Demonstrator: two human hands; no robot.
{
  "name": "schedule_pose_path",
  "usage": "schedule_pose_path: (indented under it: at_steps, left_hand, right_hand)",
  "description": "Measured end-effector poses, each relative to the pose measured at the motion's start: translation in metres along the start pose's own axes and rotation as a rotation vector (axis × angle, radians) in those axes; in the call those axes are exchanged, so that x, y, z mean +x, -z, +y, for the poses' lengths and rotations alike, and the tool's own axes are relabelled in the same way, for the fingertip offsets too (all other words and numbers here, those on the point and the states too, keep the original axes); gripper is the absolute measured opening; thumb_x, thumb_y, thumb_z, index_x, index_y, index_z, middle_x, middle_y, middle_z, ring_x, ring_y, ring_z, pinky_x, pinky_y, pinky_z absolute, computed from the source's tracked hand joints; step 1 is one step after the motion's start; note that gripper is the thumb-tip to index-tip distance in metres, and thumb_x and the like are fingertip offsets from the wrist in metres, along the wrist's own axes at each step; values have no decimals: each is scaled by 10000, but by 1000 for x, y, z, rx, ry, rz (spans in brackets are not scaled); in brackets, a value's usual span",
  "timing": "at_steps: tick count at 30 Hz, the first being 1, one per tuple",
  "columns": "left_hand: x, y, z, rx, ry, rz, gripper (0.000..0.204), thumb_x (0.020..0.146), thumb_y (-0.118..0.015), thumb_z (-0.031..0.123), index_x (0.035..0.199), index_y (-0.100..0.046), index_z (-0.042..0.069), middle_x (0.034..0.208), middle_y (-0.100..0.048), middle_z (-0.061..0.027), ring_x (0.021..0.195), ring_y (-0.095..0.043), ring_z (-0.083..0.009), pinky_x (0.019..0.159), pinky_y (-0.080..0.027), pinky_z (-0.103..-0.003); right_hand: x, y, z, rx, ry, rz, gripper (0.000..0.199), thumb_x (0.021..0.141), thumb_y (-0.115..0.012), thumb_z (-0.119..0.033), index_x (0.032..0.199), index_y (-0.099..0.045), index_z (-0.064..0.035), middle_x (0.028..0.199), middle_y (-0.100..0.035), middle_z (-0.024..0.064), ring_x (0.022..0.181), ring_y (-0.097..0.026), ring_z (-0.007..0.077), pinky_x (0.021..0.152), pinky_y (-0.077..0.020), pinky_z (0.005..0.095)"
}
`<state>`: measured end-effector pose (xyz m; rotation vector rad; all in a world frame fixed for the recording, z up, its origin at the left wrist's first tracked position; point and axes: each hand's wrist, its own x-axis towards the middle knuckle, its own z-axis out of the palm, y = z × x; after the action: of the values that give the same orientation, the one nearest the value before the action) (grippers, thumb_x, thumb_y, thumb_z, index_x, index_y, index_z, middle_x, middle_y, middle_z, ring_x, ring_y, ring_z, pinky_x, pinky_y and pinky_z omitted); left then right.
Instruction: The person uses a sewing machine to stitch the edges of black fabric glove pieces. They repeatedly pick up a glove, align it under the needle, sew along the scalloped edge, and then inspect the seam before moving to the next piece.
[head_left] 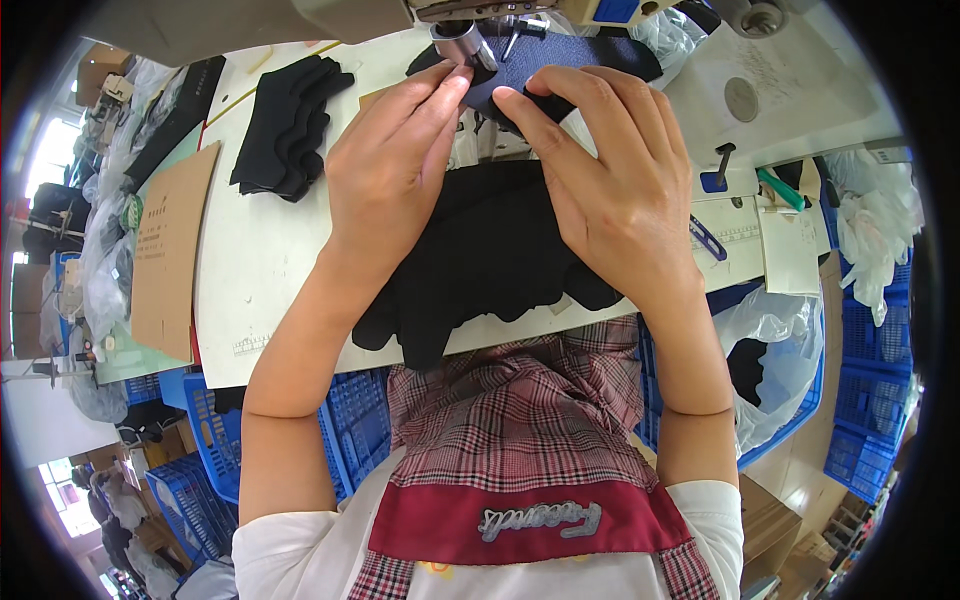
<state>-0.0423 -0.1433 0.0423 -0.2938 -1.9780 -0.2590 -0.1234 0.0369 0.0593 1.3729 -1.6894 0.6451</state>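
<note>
Beneath the sewing machine head point(465, 42) lies a dark blue-grey fabric piece point(600, 58), spread to both sides of the metal cylinder. My left hand point(385, 160) is closed, its fingertips pressed together at the fabric's near left edge beside the cylinder. With bent fingers, my right hand point(625, 165) grips the same piece from the right, thumb and index finger close to the machine's foot. Exactly how much cloth each hand pinches is hidden. Black fabric pieces point(470, 245) lie below my wrists and overhang the table's front edge.
A stack of wavy-edged black pieces point(290, 125) rests on the white table point(270, 270) to the left, near a cardboard sheet point(172, 255). On the right lie a utility knife point(708, 238) and a green-handled tool point(782, 188). Blue crates point(360, 425) stand below the table.
</note>
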Motion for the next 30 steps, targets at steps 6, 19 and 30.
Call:
schedule_pose_path:
  at_steps: [6, 19, 30]
  left_hand:
    - [3, 1, 6, 121, 3, -37, 255, 804, -721, 12, 1053, -666, 31, 954, -688, -85, 791, -674, -256, 663, -543, -320]
    - [12, 1, 8, 171, 107, -141, 136, 859, -645, 67, 986, -655, 17, 910, -673, -103, 748, -645, -305, 650, -526, -378]
    - [17, -2, 2, 129, 178, -165, 123, 821, -626, 32, 925, -685, 4, 945, -694, -119, 765, -659, -312, 679, -534, -375]
  right_hand:
    - [-2, -3, 2, -1, 7, 36, 431, 687, -650, 2, 1098, -730, -100, 1058, -626, 46, 947, -606, 255, 793, -482, 372]
    - [1, -12, 10, -37, 39, 100, 303, 685, -675, -31, 988, -690, -32, 1050, -633, 72, 942, -621, 257, 817, -493, 381]
    - [9, -13, 11, 28, -11, 96, 326, 732, -601, 48, 1023, -719, -44, 1065, -677, 44, 925, -657, 246, 812, -514, 350]
